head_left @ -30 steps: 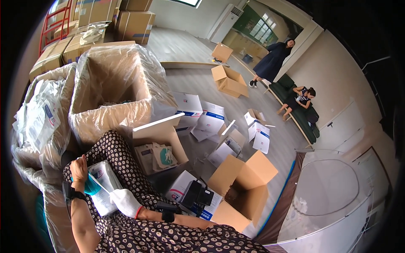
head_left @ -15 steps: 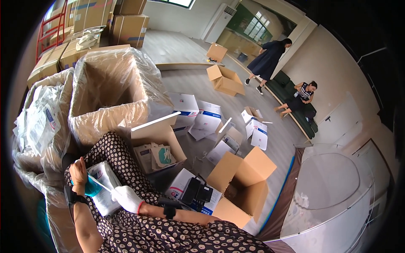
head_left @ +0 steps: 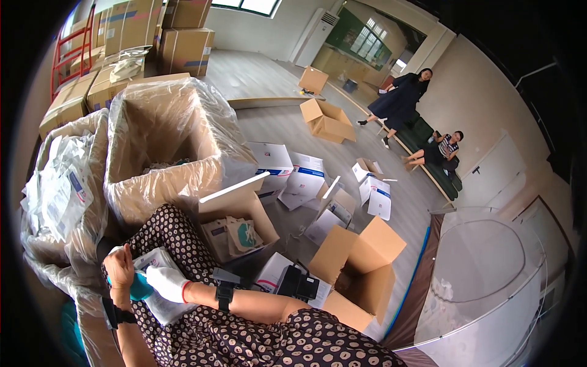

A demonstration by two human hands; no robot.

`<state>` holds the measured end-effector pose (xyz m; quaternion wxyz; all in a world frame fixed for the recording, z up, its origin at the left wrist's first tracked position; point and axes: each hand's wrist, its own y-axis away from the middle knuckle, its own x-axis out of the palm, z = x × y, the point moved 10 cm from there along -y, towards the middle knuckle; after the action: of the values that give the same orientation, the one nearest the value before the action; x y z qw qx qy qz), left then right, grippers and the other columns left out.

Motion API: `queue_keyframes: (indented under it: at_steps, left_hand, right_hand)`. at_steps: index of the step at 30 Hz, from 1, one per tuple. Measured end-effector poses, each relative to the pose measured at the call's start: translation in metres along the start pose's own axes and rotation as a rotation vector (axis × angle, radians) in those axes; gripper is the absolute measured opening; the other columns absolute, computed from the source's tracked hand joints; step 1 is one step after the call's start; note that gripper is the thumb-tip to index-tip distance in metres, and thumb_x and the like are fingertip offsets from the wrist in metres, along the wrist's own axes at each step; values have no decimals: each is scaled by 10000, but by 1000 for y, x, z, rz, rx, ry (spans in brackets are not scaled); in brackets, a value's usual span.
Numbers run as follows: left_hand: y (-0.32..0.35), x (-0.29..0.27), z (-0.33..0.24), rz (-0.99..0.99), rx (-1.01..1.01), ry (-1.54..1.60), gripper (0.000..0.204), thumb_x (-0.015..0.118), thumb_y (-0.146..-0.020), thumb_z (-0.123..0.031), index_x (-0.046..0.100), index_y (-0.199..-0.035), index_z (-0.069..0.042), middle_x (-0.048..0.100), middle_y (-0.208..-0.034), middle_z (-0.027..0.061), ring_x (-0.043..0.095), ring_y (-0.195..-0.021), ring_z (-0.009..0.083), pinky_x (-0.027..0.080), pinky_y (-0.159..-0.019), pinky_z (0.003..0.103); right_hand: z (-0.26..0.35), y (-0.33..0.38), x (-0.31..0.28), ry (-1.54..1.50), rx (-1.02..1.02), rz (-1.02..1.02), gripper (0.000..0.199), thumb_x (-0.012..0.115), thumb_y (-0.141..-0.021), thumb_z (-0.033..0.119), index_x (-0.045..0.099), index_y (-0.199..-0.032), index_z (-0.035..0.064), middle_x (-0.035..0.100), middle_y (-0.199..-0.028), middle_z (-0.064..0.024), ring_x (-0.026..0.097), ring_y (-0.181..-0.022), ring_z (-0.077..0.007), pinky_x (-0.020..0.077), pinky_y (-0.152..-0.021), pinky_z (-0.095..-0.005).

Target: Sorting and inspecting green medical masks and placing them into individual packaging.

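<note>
Left hand (head_left: 120,269) and gloved right hand (head_left: 165,282) both grip a white packet (head_left: 160,287) on the lap, steadying it, just below the plastic-lined carton (head_left: 162,177).

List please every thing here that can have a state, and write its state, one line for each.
Left hand: bare, gripping the clear packet.
Right hand: in a white glove, holding the clear packet.
Clear packet: held in both hands, over the lap.
Large lined carton: open, nearly empty.
Small carton by the knee: open, packets inside.
Brown carton at right: open, flaps up.
Far carton: open.
</note>
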<state>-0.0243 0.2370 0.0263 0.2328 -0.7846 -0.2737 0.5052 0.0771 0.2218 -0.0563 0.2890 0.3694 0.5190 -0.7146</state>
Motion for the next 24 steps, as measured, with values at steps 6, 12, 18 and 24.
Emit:
queue_keyframes:
  at_steps: [6,12,18,24]
  left_hand:
    - [-2,-12,3,61,74,-88,337,568,-922,-135,436,-636,-14,469,-591,194,488,-554,389,354,-516,467]
    - [-3,-23,38,3,-123,-255,378,562,-942,-216,480,-640,-3,498,-620,218,512,-583,406,384,-540,471]
    - [9,-39,89,-24,-350,-206,509,483,-991,-306,491,-611,32,478,-573,240,486,-522,421,352,-491,466]
    - [29,-23,95,-8,-210,-32,438,531,-966,-159,410,-583,16,426,-551,229,423,-479,408,300,-463,451]
  right_hand:
    - [-20,-27,-18,-301,407,207,104,539,-863,95,599,-805,32,648,-759,-165,660,-682,-312,487,-585,-401]
    - [-14,-55,-11,-249,476,238,88,560,-865,118,591,-874,36,641,-701,-156,655,-639,-312,489,-561,-397]
    - [1,-76,8,-133,364,310,124,588,-818,140,612,-889,41,653,-834,-170,661,-791,-292,523,-678,-370]
    - [-5,-75,-15,-68,396,724,193,609,-799,180,732,-904,75,714,-904,-135,695,-844,-280,537,-687,-396]
